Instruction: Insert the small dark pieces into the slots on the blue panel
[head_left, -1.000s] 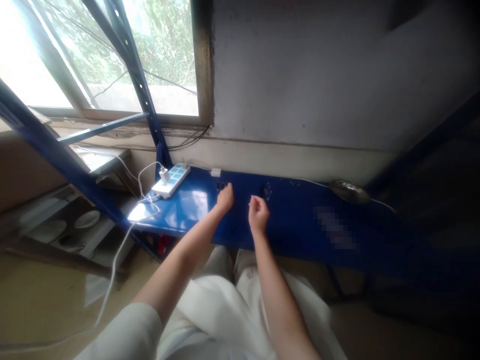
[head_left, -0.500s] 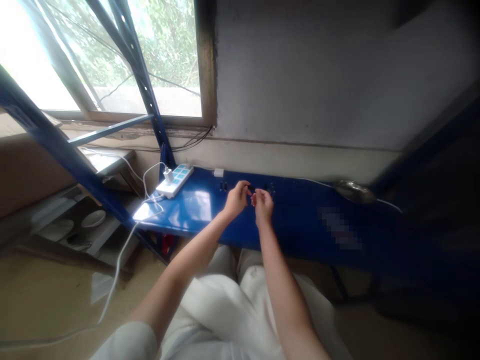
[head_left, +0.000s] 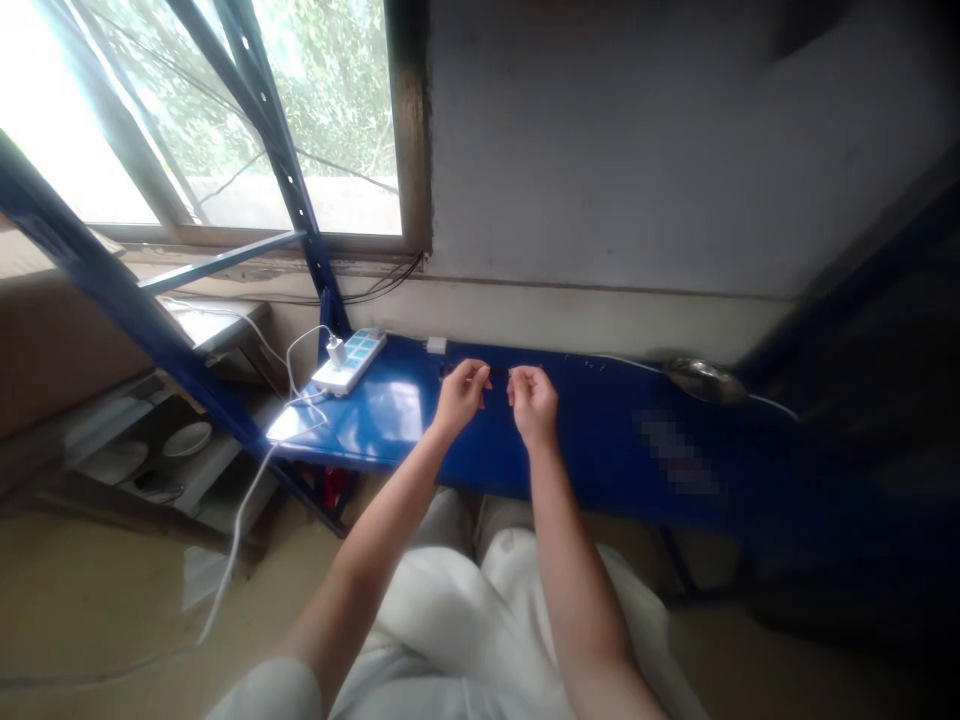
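One dark piece (head_left: 500,372) between both hands (head_left: 461,394) (head_left: 535,402)

Left forearm (head_left: 382,545) bare, angled toward 1 o'clock | left hand (head_left: 460,394) pinched at fingertips | right forearm (head_left: 574,560) bare, toward 11 o'clock | right hand (head_left: 535,402) likewise pinched, near the left

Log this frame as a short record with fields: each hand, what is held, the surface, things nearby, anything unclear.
Left hand: left hand, fingertip grip on one end of a thin black piece
Right hand: right hand, fingertip grip on the other end
Held: the piece spans the gap between the hands, above the table
Surface: blue table
Nearby: white power strip with a white plug in it; shiny metal object toward the right
Unclear: what the piece is
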